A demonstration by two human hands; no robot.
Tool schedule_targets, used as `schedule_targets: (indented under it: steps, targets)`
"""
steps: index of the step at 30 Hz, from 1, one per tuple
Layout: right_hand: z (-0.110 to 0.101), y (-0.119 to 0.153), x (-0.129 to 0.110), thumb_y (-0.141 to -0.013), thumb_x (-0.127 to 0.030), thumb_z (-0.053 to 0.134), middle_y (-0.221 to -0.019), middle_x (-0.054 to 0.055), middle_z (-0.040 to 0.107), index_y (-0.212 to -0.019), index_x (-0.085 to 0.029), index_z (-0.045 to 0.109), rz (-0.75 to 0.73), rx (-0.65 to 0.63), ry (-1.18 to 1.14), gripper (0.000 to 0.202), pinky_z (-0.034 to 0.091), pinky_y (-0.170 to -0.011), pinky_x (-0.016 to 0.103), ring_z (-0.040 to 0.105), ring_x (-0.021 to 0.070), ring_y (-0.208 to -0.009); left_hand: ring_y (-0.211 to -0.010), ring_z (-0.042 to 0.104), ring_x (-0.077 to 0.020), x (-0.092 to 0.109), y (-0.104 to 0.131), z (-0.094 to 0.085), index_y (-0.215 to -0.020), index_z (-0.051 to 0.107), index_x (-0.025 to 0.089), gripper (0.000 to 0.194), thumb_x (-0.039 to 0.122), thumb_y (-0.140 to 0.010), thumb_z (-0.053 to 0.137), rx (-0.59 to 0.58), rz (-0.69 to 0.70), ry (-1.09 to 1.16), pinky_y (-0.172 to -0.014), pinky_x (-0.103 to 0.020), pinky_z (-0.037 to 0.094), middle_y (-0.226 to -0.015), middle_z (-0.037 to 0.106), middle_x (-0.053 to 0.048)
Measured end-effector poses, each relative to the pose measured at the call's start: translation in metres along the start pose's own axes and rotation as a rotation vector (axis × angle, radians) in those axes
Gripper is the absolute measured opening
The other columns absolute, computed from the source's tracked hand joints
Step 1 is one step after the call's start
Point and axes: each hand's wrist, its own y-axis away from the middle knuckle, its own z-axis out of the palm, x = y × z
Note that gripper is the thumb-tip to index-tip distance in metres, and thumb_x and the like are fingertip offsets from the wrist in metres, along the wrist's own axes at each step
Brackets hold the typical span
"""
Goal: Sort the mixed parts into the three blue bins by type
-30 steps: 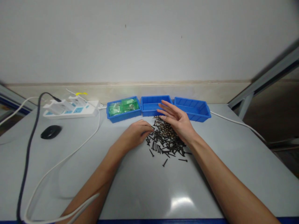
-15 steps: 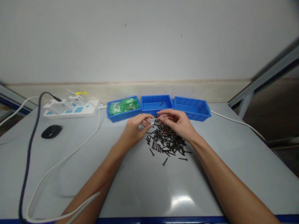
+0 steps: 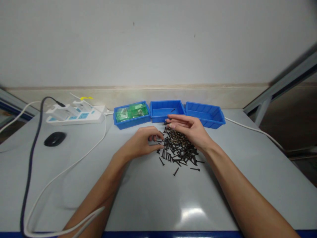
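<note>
A loose pile of dark screws lies on the grey table, with a few strays along its front edge. My left hand is at the pile's left side, thumb and fingers apart around some outlying screws. Nothing seems gripped in it. Over the pile's back edge, my right hand has its thumb and fingers drawn together, with a dark screw at the fingertips; the grip itself is partly hidden. Just behind this hand is the middle blue bin, with a single screw inside.
The left blue bin contains green-tinted packets. At the right stands another blue bin. A power strip with plugs, a black mouse and a white cable occupy the table's left side.
My left hand has moved slightly down toward the near side, and its thumb and fingers have spread wider. My right hand has shifted a little to the right.
</note>
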Motion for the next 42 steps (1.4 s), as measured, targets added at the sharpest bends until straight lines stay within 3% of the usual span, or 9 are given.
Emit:
schedule_targets:
  steps: [3, 6, 12, 16, 21, 25, 29, 34, 42]
  targets:
    - [0.002, 0.000, 0.001, -0.080, -0.025, 0.082, -0.150, 0.001, 0.057, -0.138, -0.037, 0.061, -0.108, -0.021, -0.078, 0.063, 0.047, -0.114, 0.046, 0.060, 0.0248, -0.133, -0.079, 0.066, -0.0156, -0.003, 0.001, -0.001, -0.089, 0.075, 0.017, 0.008, 0.015, -0.082, 0.075, -0.062, 0.006, -0.035, -0.075, -0.026, 0.050, -0.086, 0.073, -0.004]
    - [0.001, -0.001, 0.003, -0.082, -0.025, 0.080, -0.155, 0.000, 0.052, -0.140, -0.039, 0.058, -0.126, -0.033, -0.042, 0.064, 0.044, -0.117, 0.050, 0.055, 0.0261, -0.138, -0.074, 0.064, -0.0139, -0.007, 0.001, 0.003, -0.087, 0.074, 0.017, 0.006, 0.012, -0.084, 0.071, -0.050, -0.003, -0.058, -0.072, -0.024, 0.049, -0.082, 0.072, -0.003]
    - [-0.003, -0.002, 0.003, -0.082, -0.029, 0.079, -0.136, 0.006, 0.068, -0.127, -0.031, 0.068, -0.126, 0.014, 0.012, 0.046, 0.050, -0.111, 0.053, 0.071, 0.0264, -0.115, -0.072, 0.061, -0.0136, -0.013, -0.001, 0.012, -0.096, 0.071, 0.016, 0.016, 0.007, -0.083, 0.069, -0.004, -0.040, -0.100, -0.070, -0.024, 0.048, -0.080, 0.069, -0.001]
    - [-0.005, -0.002, 0.002, -0.083, -0.028, 0.078, -0.127, 0.006, 0.073, -0.122, -0.029, 0.070, -0.120, 0.027, 0.029, 0.039, 0.053, -0.107, 0.050, 0.074, 0.0241, -0.105, -0.081, 0.063, -0.0164, -0.015, -0.001, 0.017, -0.099, 0.069, 0.017, 0.022, 0.002, -0.084, 0.063, 0.026, 0.000, -0.152, -0.077, -0.028, 0.050, -0.086, 0.069, -0.003]
    - [-0.006, -0.003, 0.002, -0.083, -0.027, 0.077, -0.120, 0.005, 0.076, -0.119, -0.028, 0.071, -0.110, 0.035, 0.024, 0.036, 0.056, -0.100, 0.044, 0.075, 0.0208, -0.098, -0.087, 0.064, -0.0191, -0.012, -0.003, 0.020, -0.096, 0.067, 0.017, 0.016, 0.006, -0.089, 0.059, 0.092, 0.046, -0.192, -0.084, -0.033, 0.053, -0.090, 0.070, -0.005]
    - [-0.006, -0.003, 0.001, -0.084, -0.030, 0.076, -0.104, 0.006, 0.079, -0.116, -0.024, 0.071, -0.072, 0.034, 0.070, 0.033, 0.058, -0.091, 0.040, 0.074, 0.0185, -0.087, -0.078, 0.068, -0.0159, -0.007, -0.005, 0.017, -0.098, 0.068, 0.018, 0.011, 0.011, -0.089, 0.064, 0.258, -0.027, -0.025, -0.076, -0.029, 0.056, -0.087, 0.072, -0.003]
    - [-0.006, 0.000, 0.002, -0.083, -0.032, 0.076, -0.092, 0.006, 0.078, -0.109, -0.019, 0.074, -0.021, -0.085, 0.187, 0.029, 0.058, -0.082, 0.037, 0.072, 0.0182, -0.082, -0.085, 0.075, -0.0169, -0.001, -0.005, 0.013, -0.102, 0.065, 0.018, 0.017, 0.019, -0.086, 0.071, 0.362, -0.113, 0.208, -0.080, -0.027, 0.061, -0.092, 0.075, -0.004]
    - [-0.002, 0.003, 0.004, -0.084, -0.031, 0.075, -0.090, 0.005, 0.077, -0.111, -0.020, 0.075, 0.012, -0.238, 0.216, 0.030, 0.058, -0.079, 0.037, 0.070, 0.0170, -0.078, -0.088, 0.077, -0.0180, 0.000, -0.003, 0.010, -0.105, 0.056, 0.020, 0.031, 0.021, -0.081, 0.076, 0.347, -0.151, 0.263, -0.080, -0.026, 0.063, -0.100, 0.075, -0.005]
    - [0.001, 0.003, 0.003, -0.085, -0.033, 0.075, -0.080, 0.003, 0.076, -0.097, -0.021, 0.078, 0.029, -0.288, 0.234, 0.017, 0.056, -0.072, 0.032, 0.069, 0.0162, -0.074, -0.078, 0.079, -0.0173, -0.001, -0.003, 0.013, -0.107, 0.047, 0.022, 0.044, 0.022, -0.077, 0.079, 0.279, -0.188, 0.353, -0.070, -0.022, 0.064, -0.098, 0.075, -0.004]
